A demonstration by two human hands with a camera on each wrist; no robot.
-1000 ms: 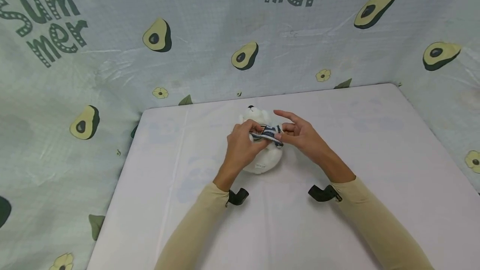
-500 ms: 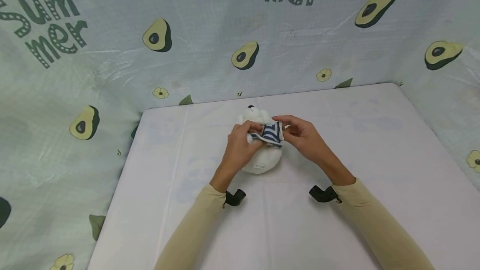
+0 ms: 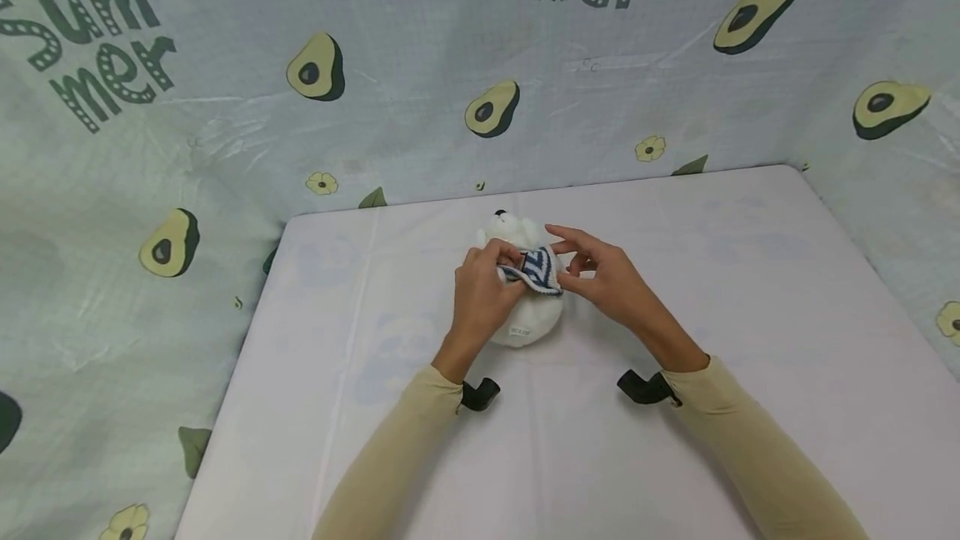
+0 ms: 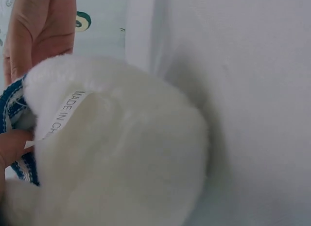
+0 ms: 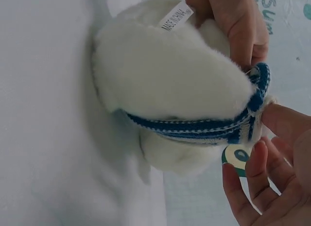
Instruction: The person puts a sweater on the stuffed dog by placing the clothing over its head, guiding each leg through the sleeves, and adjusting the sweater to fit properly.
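Pinches the knit (image 3: 542, 270) between thumb and fingertips of left hand (image 3: 483, 293) and right hand (image 3: 606, 277), with the toy (image 3: 527, 319) beneath, risking a slipped edge by tugging unevenly.

Light: even, muted. Soft shadows: beside toy (image 4: 131, 148), under sleeves (image 3: 393, 448). Faint sheen: curtain (image 3: 240, 140). Wrist views: dim, softly focused.
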